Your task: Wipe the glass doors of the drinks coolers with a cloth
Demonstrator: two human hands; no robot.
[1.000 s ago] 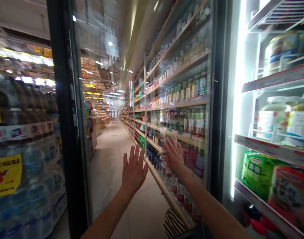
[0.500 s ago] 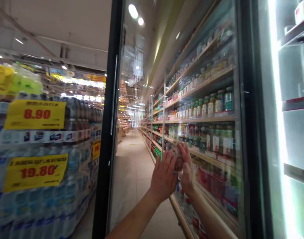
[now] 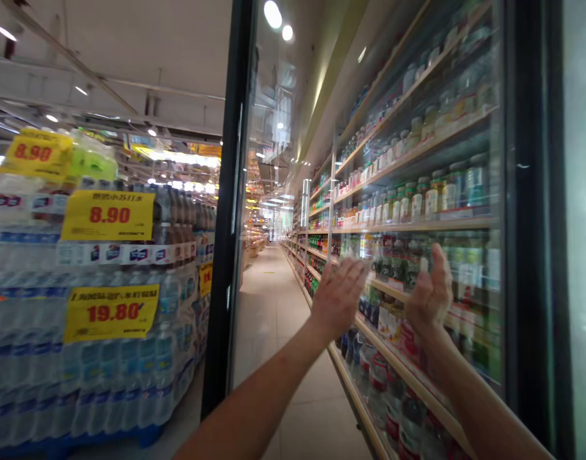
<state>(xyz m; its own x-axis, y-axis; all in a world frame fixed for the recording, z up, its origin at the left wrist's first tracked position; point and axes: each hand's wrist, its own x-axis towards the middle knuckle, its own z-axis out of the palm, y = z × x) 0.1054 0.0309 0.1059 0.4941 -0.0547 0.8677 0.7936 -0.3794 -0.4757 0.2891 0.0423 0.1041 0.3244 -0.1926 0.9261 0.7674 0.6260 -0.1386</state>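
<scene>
A glass door (image 3: 293, 358) with a black frame (image 3: 224, 255) stands in front of me. My left hand (image 3: 339, 298) is raised at the glass, palm away from me, with its fingers stretched out. Whether it presses on the pane I cannot tell. To its right, my right hand (image 3: 431, 291) is held up with fingers extended and thumb apart; a small pale spot shows at the thumb tip. Neither hand visibly grips anything. Behind both hands, shelves of drink bottles (image 3: 434, 197) show in the glass, seen through it or mirrored.
At left stands a tall stack of packed water bottles (image 3: 105, 370) with yellow price signs (image 3: 108, 215) reading 8.90 and 19.80. Its base is a blue pallet (image 3: 151, 436). A pale tiled aisle floor (image 3: 266, 300) shows in the glass. A bright strip (image 3: 583, 255) lies at the far right.
My hands were close together, one overlapping a blurred brownish patch. They have moved apart, the right hand going right. The view has turned a little left, and the lit shelves at right have mostly left it.
</scene>
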